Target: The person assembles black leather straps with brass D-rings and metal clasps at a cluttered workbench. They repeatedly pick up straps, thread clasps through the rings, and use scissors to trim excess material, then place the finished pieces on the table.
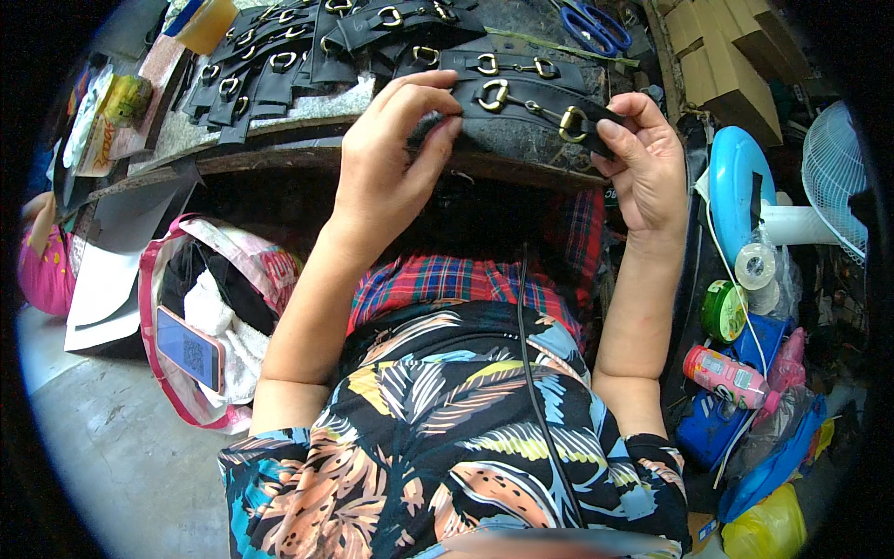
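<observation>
Stretched between my two hands is a black strap [532, 105] with gold D-shaped rings joined by a small link. My left hand [396, 149] pinches its left end between thumb and fingers. At the other end, my right hand [643, 154] grips the strap's tip, its thumb against the near face. Just behind lies another black strap [514, 64] with the same gold fittings. A pile of similar black straps [307, 56] covers the back left of the workbench [307, 160]. My fingers partly hide both ends of the held strap.
Blue-handled scissors [596, 28] lie at the bench's back right. Cardboard boxes [731, 74], a fan [832, 182] and a pink bottle [726, 374] stand on my right. On my left, a bag [154, 307] holds cloth and a phone [189, 347]. A dark cord hangs down my front.
</observation>
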Demonstrator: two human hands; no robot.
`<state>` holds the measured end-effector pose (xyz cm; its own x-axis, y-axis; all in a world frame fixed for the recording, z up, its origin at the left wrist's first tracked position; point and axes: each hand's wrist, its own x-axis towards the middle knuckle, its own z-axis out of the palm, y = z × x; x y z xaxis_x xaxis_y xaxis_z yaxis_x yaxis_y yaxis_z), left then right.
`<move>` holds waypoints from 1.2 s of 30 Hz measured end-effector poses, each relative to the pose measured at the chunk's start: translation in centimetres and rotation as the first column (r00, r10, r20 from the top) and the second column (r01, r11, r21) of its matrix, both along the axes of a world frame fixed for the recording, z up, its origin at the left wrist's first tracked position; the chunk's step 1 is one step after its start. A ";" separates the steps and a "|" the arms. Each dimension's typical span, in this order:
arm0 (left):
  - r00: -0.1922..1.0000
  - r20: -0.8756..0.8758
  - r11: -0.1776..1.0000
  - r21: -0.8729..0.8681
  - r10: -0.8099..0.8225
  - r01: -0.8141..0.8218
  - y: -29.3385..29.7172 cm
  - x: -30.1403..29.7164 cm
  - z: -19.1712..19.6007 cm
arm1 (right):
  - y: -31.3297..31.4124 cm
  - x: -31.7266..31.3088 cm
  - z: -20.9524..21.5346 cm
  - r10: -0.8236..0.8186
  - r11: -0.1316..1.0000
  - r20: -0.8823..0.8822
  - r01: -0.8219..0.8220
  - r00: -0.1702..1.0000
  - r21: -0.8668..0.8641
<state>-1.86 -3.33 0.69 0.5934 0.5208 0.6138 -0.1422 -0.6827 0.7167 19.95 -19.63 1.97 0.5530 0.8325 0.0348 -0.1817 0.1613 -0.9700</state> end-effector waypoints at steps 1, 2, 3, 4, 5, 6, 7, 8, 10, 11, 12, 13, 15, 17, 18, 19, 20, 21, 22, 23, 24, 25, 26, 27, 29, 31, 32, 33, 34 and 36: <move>0.994 0.042 0.970 -0.220 -0.099 0.106 -0.4 -0.1 0.1 | -0.1 0.0 0.0 0.027 0.998 -0.081 -0.022 0.996 0.067; 0.976 0.065 0.842 -0.496 -0.208 0.212 -0.6 -0.8 0.4 | 0.0 0.3 0.1 0.132 0.981 -0.107 -0.115 0.985 0.156; 0.948 0.206 0.711 -0.627 -0.245 0.319 -0.7 -0.5 0.5 | -0.1 0.3 0.0 0.127 0.984 -0.134 -0.107 0.983 0.145; 0.939 0.235 0.613 -0.712 -0.252 0.343 -0.6 -0.8 0.7 | -0.1 0.4 0.0 0.119 0.982 -0.148 -0.094 0.982 0.167; 0.917 0.294 0.502 -0.770 -0.269 0.394 -0.4 -1.0 0.8 | -0.2 0.4 -0.1 0.120 0.978 -0.160 -0.089 0.980 0.190; 0.888 0.338 0.462 -0.763 -0.312 0.453 -0.1 -1.0 0.9 | -0.2 0.3 -0.2 0.148 0.971 -0.179 -0.109 0.973 0.214; 0.887 0.307 0.411 -0.800 -0.344 0.436 0.1 -1.0 1.0 | -0.2 0.2 -0.2 0.185 0.961 -0.193 -0.136 0.964 0.241; 0.861 0.323 0.345 -0.816 -0.393 0.463 0.5 -0.9 1.1 | -0.1 0.0 -0.2 0.227 0.945 -0.194 -0.167 0.954 0.281; 0.840 0.358 0.231 -0.849 -0.409 0.474 0.3 -0.3 1.1 | 0.3 -0.6 -0.3 0.316 0.911 -0.280 -0.207 0.906 0.357; 0.818 0.391 0.168 -0.853 -0.421 0.494 -0.1 0.1 0.9 | 0.5 -1.1 -0.3 0.362 0.889 -0.314 -0.223 0.878 0.400; 0.807 0.411 0.126 -0.855 -0.423 0.502 -0.7 0.6 0.7 | 1.1 -1.7 -0.5 0.417 0.856 -0.305 -0.258 0.856 0.448; 0.809 0.408 0.098 -0.867 -0.423 0.489 -1.2 1.2 0.4 | 1.5 -2.6 -0.9 0.303 0.922 -0.392 -0.163 0.869 0.352; 0.772 0.510 0.032 -0.827 -0.379 0.562 -2.2 1.8 0.1 | 2.0 -3.6 -1.2 0.317 0.914 -0.408 -0.161 0.856 0.373; 0.806 0.498 0.100 -0.828 -0.318 0.551 -2.1 1.7 0.2 | 1.8 -3.6 -1.0 0.298 0.917 -0.326 -0.175 0.897 0.358; 0.831 0.471 0.149 -0.837 -0.298 0.527 -1.7 1.6 0.3 | 1.7 -3.5 -0.9 0.237 0.933 -0.246 -0.150 0.940 0.326; 0.784 0.530 0.115 -0.801 -0.323 0.588 -1.2 1.4 0.5 | 1.6 -3.4 -0.8 0.169 0.953 -0.158 -0.120 0.973 0.277; 0.802 0.501 0.113 -0.822 -0.326 0.559 -1.3 1.3 0.5 | 1.4 -3.2 -0.6 0.184 0.954 -0.120 -0.148 0.976 0.262; 0.807 0.490 0.132 -0.823 -0.329 0.553 -1.2 1.2 0.6 | 1.4 -3.1 -0.5 0.216 0.947 -0.117 -0.179 0.969 0.268; 0.820 0.463 0.133 -0.839 -0.336 0.528 -1.3 1.3 0.6 | 1.5 -3.1 -0.5 0.248 0.938 -0.107 -0.211 0.963 0.275; 0.826 0.443 0.145 -0.846 -0.348 0.514 -1.6 1.5 0.6 | 1.7 -3.1 -0.5 0.286 0.915 -0.071 -0.250 0.956 0.316; 0.819 0.439 0.152 -0.841 -0.370 0.520 -1.8 1.7 0.5 | 1.7 -3.3 -0.6 0.249 0.935 -0.097 -0.212 0.964 0.286; 0.841 0.418 0.162 -0.856 -0.345 0.492 -2.0 1.9 0.5 | 1.9 -3.7 -0.8 0.220 0.938 -0.096 -0.184 0.971 0.293; 0.849 0.412 0.166 -0.860 -0.331 0.482 -2.2 2.0 0.5 | 2.0 -3.9 -0.9 0.190 0.944 -0.089 -0.157 0.978 0.289; 0.843 0.434 0.176 -0.846 -0.318 0.503 -2.4 2.2 0.4 | 2.1 -4.1 -0.9 0.174 0.944 -0.093 -0.139 0.980 0.301; 0.839 0.438 0.162 -0.848 -0.322 0.505 -2.6 2.4 0.4 | 2.2 -4.3 -1.0 0.137 0.948 -0.091 -0.104 0.986 0.302; 0.807 0.495 0.131 -0.821 -0.323 0.556 -2.7 2.5 0.4 | 2.2 -4.3 -1.0 0.146 0.943 -0.087 -0.112 0.985 0.312; 0.832 0.458 0.140 -0.845 -0.312 0.517 -2.7 2.5 0.4 | 2.2 -4.4 -1.0 0.154 0.935 -0.084 -0.118 0.984 0.333; 0.846 0.435 0.155 -0.855 -0.308 0.496 -2.8 2.5 0.4 | 2.2 -4.4 -1.0 0.148 0.945 -0.090 -0.114 0.985 0.307; 0.846 0.436 0.173 -0.848 -0.306 0.500 -2.8 2.5 0.4 | 2.2 -4.5 -1.0 0.145 0.949 -0.095 -0.111 0.985 0.297; 0.870 0.394 0.224 -0.857 -0.297 0.464 -2.9 2.5 0.4 | 2.2 -4.6 -1.1 0.134 0.954 -0.101 -0.101 0.986 0.283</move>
<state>0.60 -6.21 1.06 0.8598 0.5106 -0.0085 -0.3216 0.5544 0.7676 15.36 -17.44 0.90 0.4659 0.8588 0.2132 -0.3256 0.3904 -0.8612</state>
